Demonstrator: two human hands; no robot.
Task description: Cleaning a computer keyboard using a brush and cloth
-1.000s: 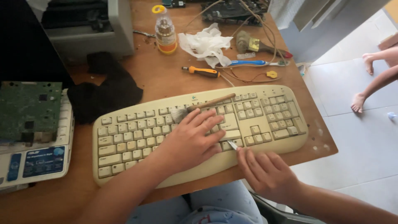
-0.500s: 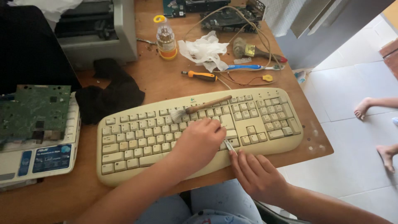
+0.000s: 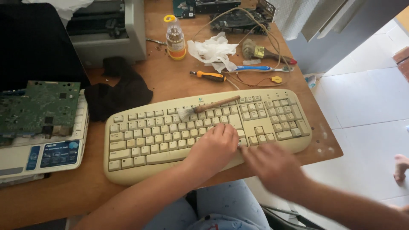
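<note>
Tabletop [image 3: 170, 85] carries a yellowed keyboard [image 3: 204, 127] across centre frame, grimy, every keycap seated. Left hand [image 3: 215, 145] lies flat and open on the middle keys, gripping nothing. Right hand [image 3: 272, 166], lower right, is blurred; cannot tell its grip. Small brush [image 3: 208, 107] rests unused on the upper rows.

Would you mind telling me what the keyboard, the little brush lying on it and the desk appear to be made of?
The keyboard looks like moulded plastic, matte and yellowed cream, with grime between the keys. The brush seems to have a plain wooden handle, brown and unpainted, with pale bristles, possibly synthetic. The desk appears to be wood or wood-look laminate, reddish brown with a smooth, slightly worn surface.
</note>
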